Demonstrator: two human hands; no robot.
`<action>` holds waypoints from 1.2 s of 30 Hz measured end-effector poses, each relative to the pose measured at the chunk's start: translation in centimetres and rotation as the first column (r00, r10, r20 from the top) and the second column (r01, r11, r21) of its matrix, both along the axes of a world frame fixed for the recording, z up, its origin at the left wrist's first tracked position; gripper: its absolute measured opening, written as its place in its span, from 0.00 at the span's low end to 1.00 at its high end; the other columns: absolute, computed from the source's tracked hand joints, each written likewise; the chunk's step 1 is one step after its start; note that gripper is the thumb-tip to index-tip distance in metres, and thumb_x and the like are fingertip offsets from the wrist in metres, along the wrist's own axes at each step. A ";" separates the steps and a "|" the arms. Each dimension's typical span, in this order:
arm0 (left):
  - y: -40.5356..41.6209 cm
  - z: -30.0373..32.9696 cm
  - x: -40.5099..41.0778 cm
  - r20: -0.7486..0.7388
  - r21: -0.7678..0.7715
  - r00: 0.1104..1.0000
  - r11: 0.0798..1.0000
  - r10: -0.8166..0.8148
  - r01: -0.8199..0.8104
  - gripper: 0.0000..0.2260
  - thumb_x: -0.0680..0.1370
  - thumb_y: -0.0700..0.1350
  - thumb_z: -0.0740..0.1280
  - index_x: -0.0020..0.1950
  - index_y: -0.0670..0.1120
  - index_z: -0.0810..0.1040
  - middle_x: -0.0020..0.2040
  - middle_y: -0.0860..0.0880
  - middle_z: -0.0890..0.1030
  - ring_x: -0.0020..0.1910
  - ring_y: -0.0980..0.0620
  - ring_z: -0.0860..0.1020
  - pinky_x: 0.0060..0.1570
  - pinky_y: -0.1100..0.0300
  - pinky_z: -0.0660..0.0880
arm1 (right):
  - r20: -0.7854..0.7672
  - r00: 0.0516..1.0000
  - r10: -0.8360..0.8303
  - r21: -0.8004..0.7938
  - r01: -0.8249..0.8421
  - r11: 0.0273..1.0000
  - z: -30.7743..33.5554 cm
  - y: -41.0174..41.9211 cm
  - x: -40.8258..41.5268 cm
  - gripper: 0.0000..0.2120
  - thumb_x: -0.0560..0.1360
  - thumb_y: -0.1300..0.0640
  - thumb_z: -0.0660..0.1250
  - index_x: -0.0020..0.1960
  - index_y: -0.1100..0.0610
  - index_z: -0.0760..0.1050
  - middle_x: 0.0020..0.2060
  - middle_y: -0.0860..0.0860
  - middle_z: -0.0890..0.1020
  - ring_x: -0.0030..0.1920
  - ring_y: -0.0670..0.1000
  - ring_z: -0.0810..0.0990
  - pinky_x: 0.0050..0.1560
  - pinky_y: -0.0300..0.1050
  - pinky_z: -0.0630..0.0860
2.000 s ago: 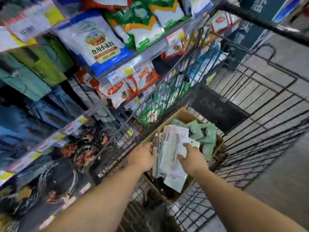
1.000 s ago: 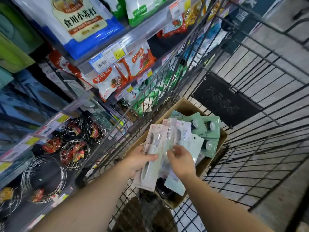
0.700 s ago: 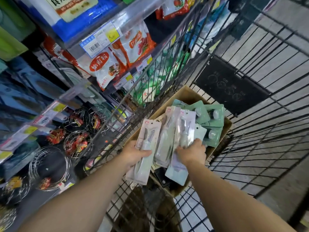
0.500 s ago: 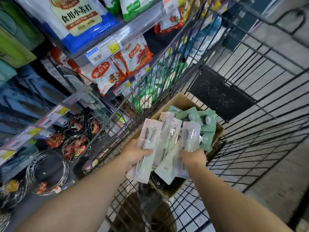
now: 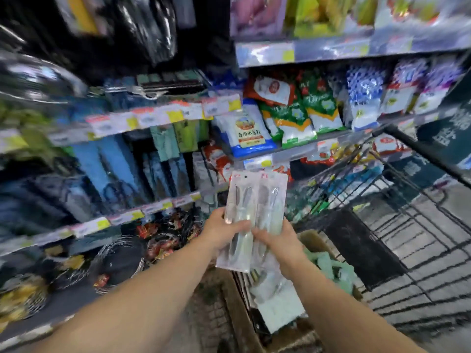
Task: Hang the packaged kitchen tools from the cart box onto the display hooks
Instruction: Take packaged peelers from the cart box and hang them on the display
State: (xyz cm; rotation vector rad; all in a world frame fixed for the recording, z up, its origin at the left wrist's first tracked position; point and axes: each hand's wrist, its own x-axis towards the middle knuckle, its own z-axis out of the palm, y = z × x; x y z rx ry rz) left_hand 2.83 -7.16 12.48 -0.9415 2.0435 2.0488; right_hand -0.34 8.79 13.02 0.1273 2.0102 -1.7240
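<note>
I hold a stack of pale pink carded tool packs (image 5: pixel 254 200) upright in front of the shelves, above the cart's left edge. My left hand (image 5: pixel 223 231) grips the left side of the stack. My right hand (image 5: pixel 276 239) grips its lower right side. Two packs show side by side, each with a long metal tool under clear plastic. Below them the cardboard box (image 5: pixel 309 240) sits in the wire cart (image 5: pixel 397 217), with green packs (image 5: pixel 334 268) and more pale packs (image 5: pixel 276 299) inside. The view is blurred by motion.
Shelves on the left hold hanging blue and green packaged goods (image 5: pixel 163 159) behind price tags (image 5: pixel 142 121). Wire racks with red labels (image 5: pixel 158 238) lie on the low shelf. Bags of food (image 5: pixel 248 133) fill the shelves at the right. The cart handle (image 5: pixel 428 154) crosses at right.
Both hands have lifted the packs up out of the box and gathered them into one upright stack. The view has swung up and left toward the shelves.
</note>
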 end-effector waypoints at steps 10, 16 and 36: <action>-24.3 10.5 20.6 -0.305 -0.134 0.877 0.895 0.371 -0.425 0.40 0.58 0.64 0.81 0.61 0.41 0.79 0.57 0.46 0.84 0.54 0.46 0.83 0.59 0.49 0.79 | -0.346 0.839 0.420 -0.145 -0.490 0.860 12.4 -25.8 14.2 0.15 0.71 0.56 0.76 0.56 0.54 0.80 0.47 0.49 0.87 0.48 0.48 0.85 0.46 0.43 0.82; -35.2 18.3 43.9 -0.383 -0.109 0.732 0.759 0.564 -0.642 0.19 0.74 0.45 0.76 0.59 0.42 0.72 0.50 0.45 0.83 0.43 0.52 0.81 0.39 0.62 0.80 | -0.435 0.694 0.574 -0.177 -0.691 0.701 16.2 -43.3 33.7 0.15 0.71 0.53 0.76 0.55 0.54 0.79 0.48 0.50 0.85 0.50 0.51 0.84 0.52 0.50 0.81; -64.4 28.8 68.2 -0.594 -0.158 0.414 0.404 0.690 -0.901 0.24 0.65 0.48 0.77 0.59 0.42 0.78 0.52 0.44 0.86 0.50 0.44 0.85 0.56 0.44 0.80 | -0.554 0.462 0.692 -0.240 -0.885 0.398 26.2 -77.1 55.4 0.29 0.59 0.38 0.77 0.56 0.48 0.77 0.50 0.46 0.85 0.51 0.52 0.83 0.58 0.57 0.78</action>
